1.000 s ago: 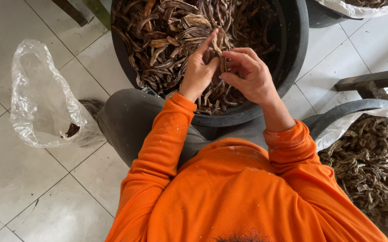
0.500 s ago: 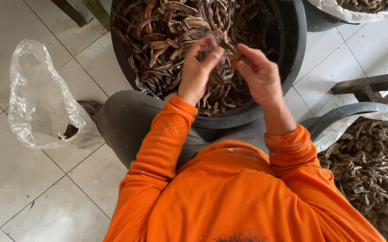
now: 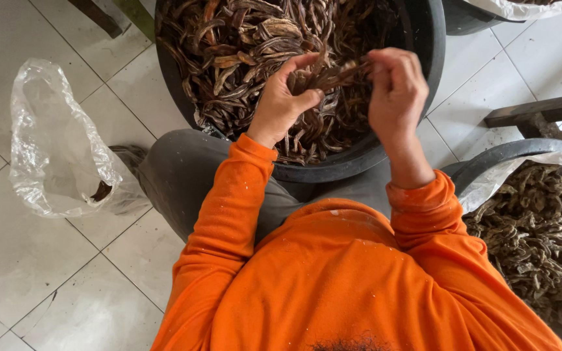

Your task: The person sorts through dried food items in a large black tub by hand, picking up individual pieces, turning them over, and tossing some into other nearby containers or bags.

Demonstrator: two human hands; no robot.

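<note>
Nearest the camera is the person's orange sweatshirt point(image 3: 352, 279), its two sleeves reaching away toward the far side, with grey trousers point(image 3: 183, 175) showing beneath at the left. At the near right a second tub lined with pale plastic point(image 3: 521, 175) holds a heap of shrivelled grey-brown pods point(image 3: 541, 234). At the left, a crumpled clear plastic bag point(image 3: 60, 149) lies on the white tiled floor point(image 3: 27, 260), a small dark scrap inside it. Farther out, both hands meet above a large black tub point(image 3: 427, 58) filled with long dark brown dried pods point(image 3: 242, 45). The left hand point(image 3: 285, 97) is curled, thumb and fingers pinched on one end of a dried pod point(image 3: 333, 75). The right hand point(image 3: 395, 88) is closed around the pod's other end, knuckles toward the camera. The pod bridges the two hands, raised just above the pile. At the far right, a dark wooden rail point(image 3: 541, 110) crosses the tiles, and another plastic-lined container point(image 3: 521, 8) sits at the top edge.
</note>
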